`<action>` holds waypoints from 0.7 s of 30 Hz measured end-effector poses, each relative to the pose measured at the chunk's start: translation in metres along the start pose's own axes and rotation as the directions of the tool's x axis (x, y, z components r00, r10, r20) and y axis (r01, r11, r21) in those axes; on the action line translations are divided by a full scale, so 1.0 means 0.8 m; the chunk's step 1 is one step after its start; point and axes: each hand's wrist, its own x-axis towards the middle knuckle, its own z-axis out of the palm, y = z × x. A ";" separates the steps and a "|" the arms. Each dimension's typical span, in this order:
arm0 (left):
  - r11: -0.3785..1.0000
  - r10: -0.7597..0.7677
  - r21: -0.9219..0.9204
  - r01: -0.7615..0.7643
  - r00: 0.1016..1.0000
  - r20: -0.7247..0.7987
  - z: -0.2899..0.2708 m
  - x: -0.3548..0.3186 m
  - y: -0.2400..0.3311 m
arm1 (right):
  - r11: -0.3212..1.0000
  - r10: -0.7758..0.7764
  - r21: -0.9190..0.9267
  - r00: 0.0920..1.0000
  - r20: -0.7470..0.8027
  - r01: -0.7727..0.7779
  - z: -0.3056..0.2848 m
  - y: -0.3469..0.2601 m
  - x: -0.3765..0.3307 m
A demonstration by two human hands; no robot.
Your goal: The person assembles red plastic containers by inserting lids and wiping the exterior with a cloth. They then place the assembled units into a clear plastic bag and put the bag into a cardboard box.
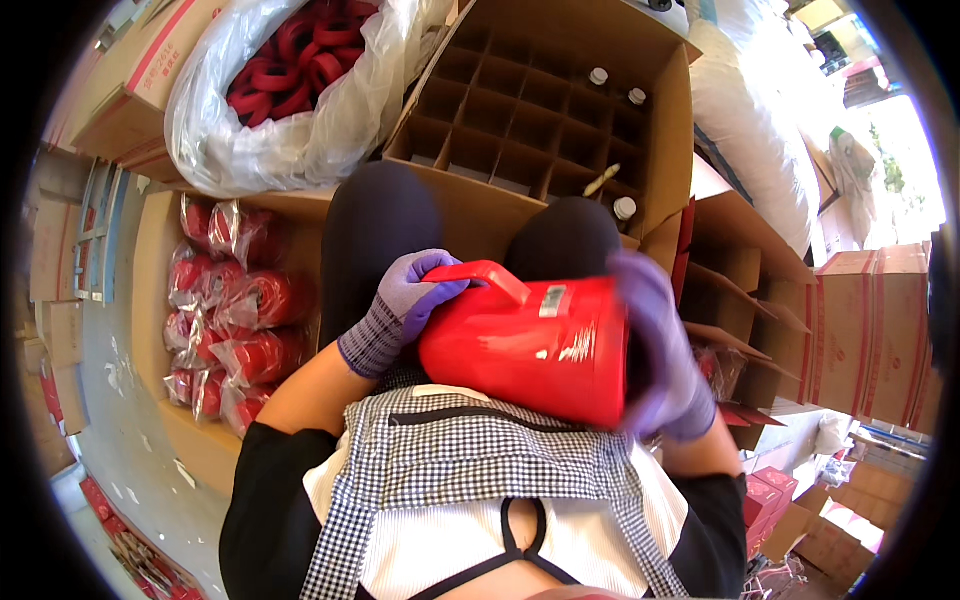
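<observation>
A red plastic jug [510, 350] with a side handle [495, 275] lies on its side across my lap, over a checked apron [480, 460]. My left hand [405, 295], in a purple knit glove, is closed at the jug's left end, by the handle. At the jug's wide right end is my right hand [670, 350], gloved the same way. It is smeared by motion, and its fingers are partly hidden by the jug's rim, so its grip does not show. A pale label with a barcode [554, 301] is on the jug's side near the handle.
Left of my legs, a carton [150, 300] holds several red pieces in clear wrap [260, 300]. Ahead, a clear plastic bag [195, 130] holds red rings [275, 75]. Beside it stands a divided carton [672, 140] with several white-capped bottles [625, 208]. Closed cartons [870, 330] are stacked right.
</observation>
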 end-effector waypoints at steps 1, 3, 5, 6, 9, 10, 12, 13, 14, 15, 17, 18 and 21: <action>0.998 -0.021 -0.067 0.020 1.000 -0.012 -0.004 0.011 0.004 | 0.950 0.237 0.242 0.960 -0.148 -0.198 -0.001 0.033 0.022; 0.976 -0.071 -0.209 0.064 0.997 -0.029 -0.008 0.032 0.009 | 0.905 0.415 0.059 0.841 -0.347 -0.422 -0.026 0.150 0.056; 0.956 -0.121 -0.275 0.099 0.991 -0.062 -0.005 0.041 0.017 | 0.466 0.502 -0.677 0.801 -0.328 -0.569 -0.035 0.292 0.069; 0.945 -0.144 -0.307 0.111 0.986 -0.086 -0.006 0.044 0.018 | 0.269 0.659 -0.800 0.708 -0.253 -0.537 -0.024 0.329 0.080; 0.934 -0.107 -0.349 0.079 0.992 -0.063 -0.026 0.040 0.008 | 0.095 0.757 -0.956 0.643 -0.113 -0.279 0.011 0.418 0.069; 0.927 -0.114 -0.367 0.075 0.990 -0.085 -0.026 0.040 0.011 | 0.038 0.751 -0.969 0.647 -0.134 -0.244 0.019 0.440 0.064; 0.918 -0.123 -0.390 0.072 0.987 -0.108 -0.021 0.042 0.019 | -0.074 0.742 -0.983 0.650 -0.165 -0.165 0.029 0.463 0.048; 0.912 -0.131 -0.404 0.075 0.985 -0.113 -0.018 0.042 0.020 | -0.054 0.773 -0.988 0.620 -0.133 -0.145 0.025 0.468 0.044; 0.919 -0.117 -0.388 0.074 0.989 -0.089 -0.020 0.045 0.018 | -0.036 0.805 -0.991 0.584 -0.105 -0.129 0.019 0.474 0.041; 0.924 -0.103 -0.376 0.071 0.993 -0.066 -0.022 0.049 0.014 | -0.018 0.834 -0.994 0.546 -0.075 -0.108 0.015 0.474 0.038; 0.944 -0.092 -0.321 0.078 0.995 -0.030 -0.026 0.050 0.012 | 0.061 0.723 -0.969 0.680 -0.123 -0.239 -0.002 0.439 0.041; 0.957 -0.091 -0.279 0.083 0.996 -0.015 -0.027 0.050 0.015 | 0.313 0.674 -0.832 0.724 -0.145 -0.459 -0.020 0.396 0.052; 0.930 -0.111 -0.320 0.182 0.967 0.227 -0.033 0.068 0.022 | 0.823 0.564 0.071 0.800 -0.205 -0.563 -0.078 0.197 0.063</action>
